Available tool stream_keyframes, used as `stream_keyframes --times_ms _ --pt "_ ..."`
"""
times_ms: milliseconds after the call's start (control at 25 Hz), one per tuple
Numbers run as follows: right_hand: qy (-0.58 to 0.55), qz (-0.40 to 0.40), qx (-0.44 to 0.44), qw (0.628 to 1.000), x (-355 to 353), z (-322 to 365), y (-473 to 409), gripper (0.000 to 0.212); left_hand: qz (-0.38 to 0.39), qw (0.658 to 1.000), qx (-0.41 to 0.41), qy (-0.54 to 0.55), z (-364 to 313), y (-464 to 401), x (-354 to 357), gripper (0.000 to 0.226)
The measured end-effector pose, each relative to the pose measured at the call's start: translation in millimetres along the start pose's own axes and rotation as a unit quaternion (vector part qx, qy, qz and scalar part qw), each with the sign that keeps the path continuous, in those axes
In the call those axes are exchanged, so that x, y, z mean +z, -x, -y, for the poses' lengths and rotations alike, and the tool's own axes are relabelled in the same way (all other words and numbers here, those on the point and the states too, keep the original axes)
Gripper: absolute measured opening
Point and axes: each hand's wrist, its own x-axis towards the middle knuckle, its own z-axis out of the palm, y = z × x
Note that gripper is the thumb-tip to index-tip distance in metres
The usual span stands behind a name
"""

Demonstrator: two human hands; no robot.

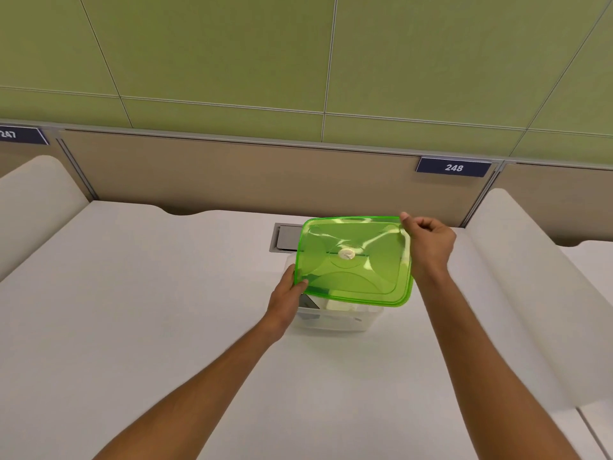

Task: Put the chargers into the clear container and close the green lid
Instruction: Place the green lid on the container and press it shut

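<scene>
Chargers (336, 306) look like they're already in the clear container (338, 322), center frame. I've got the green lid (355, 260) pinched between my left hand (287, 293) and right hand (429, 242), hovering tilted above it (not seated yet). Just pressing down left.

Lid (356, 260) is seen as translucent bright green, container (335, 318) as clear. Desk (166, 277) is noted white, wall panels (232, 54) olive green with thin grey seams.

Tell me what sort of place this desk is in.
Probably a shared study or office hall: numbered seat plates, one reading 248, low partition panels between white desks, and a desktop outlet hatch.
</scene>
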Motion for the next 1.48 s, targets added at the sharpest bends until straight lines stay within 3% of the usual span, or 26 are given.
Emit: stream_keyframes --times_ms 160,280,440,600,1000,1280,1480 --pt "0.031 0.029 0.025 0.999 4.9 -26.6 -12.2 0.013 -0.041 0.999 -0.020 0.006 6.3 -1.7 -10.3 0.045" --pt "0.074 0.122 0.029 0.989 12.7 -49.0 -13.1 0.032 -0.082 0.995 -0.025 -0.047 12.4 -3.4 -15.1 0.049" --pt "0.165 0.176 0.040 0.970 19.5 -82.8 -12.5 0.046 -0.125 0.983 -0.028 -0.132 18.9 -2.2 -17.8 0.049" --pt "0.220 0.185 0.057 0.956 23.7 -106.4 -11.2 0.047 -0.126 0.968 -0.044 -0.212 33.9 -1.1 -21.2 0.051" --pt "0.296 0.181 0.062 0.936 26.6 -144.8 -9.9 0.048 -0.138 0.956 -0.033 -0.257 45.1 1.2 -16.0 0.052" --pt "0.367 0.163 0.008 0.916 31.5 -155.0 -2.9 0.048 -0.138 0.967 -0.029 -0.214 52.8 -0.7 -20.0 0.048" --pt "0.453 0.143 -0.029 0.879 33.7 -157.4 4.8 0.047 -0.151 0.968 -0.041 -0.194 51.7 -14.6 -26.5 0.032"
